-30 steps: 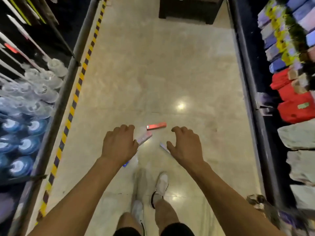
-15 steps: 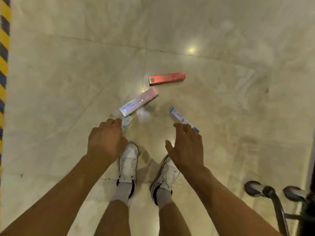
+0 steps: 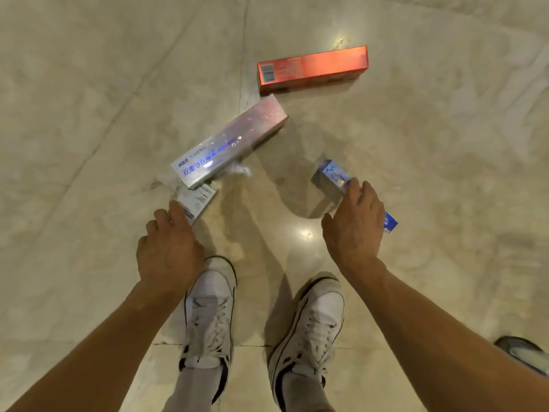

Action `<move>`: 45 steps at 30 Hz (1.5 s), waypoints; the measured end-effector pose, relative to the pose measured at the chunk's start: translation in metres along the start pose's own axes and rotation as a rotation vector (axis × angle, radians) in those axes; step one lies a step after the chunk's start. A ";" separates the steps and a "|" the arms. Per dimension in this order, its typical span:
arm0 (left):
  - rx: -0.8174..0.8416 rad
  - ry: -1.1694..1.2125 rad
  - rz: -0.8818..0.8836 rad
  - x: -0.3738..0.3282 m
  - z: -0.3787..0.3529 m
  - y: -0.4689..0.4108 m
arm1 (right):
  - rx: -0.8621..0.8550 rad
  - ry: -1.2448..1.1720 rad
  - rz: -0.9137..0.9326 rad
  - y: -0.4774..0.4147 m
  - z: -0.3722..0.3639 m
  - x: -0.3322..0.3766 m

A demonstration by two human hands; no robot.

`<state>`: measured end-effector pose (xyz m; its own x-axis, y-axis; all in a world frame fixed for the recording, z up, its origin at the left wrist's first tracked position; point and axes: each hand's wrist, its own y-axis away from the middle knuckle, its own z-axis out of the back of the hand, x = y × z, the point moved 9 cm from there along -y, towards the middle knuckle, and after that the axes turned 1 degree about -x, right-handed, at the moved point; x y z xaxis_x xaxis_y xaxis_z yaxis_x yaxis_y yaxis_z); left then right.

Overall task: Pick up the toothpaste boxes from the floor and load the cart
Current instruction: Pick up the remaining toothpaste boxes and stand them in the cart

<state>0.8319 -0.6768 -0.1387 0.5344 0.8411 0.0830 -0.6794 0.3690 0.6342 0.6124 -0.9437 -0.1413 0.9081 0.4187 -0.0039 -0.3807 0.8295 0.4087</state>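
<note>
Several toothpaste boxes lie on the beige tiled floor in front of my feet. An orange box [image 3: 312, 68] is farthest away. A silver holographic box [image 3: 228, 144] lies diagonally, its near end resting over a small white box [image 3: 197, 200]. My left hand [image 3: 169, 251] reaches down, and its fingertips touch the near end of the white box. A blue box [image 3: 332, 178] lies to the right. My right hand [image 3: 355, 224] covers its middle, fingers laid across the top and thumb spread apart on the near side. Its far blue end shows past my knuckles.
My two white shoes [image 3: 209, 310] stand just behind the boxes. A dark caster wheel [image 3: 523, 352], likely the cart's, shows at the lower right edge. Bare floor tiles [image 3: 89, 114] surround the boxes on all sides.
The view has dropped much closer to the floor. Both hands moved down and forward: the left reached the white box, the right came down onto the blue box.
</note>
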 end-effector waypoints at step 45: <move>-0.452 0.022 -0.455 -0.119 0.779 0.528 | -0.243 -0.410 -0.062 0.340 0.834 -0.044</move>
<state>0.8014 -0.8900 0.7852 0.8118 0.5677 -0.1369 -0.5351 0.8170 0.2150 0.5883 -0.9884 0.7589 0.9057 0.2264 0.3584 -0.3093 0.9310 0.1937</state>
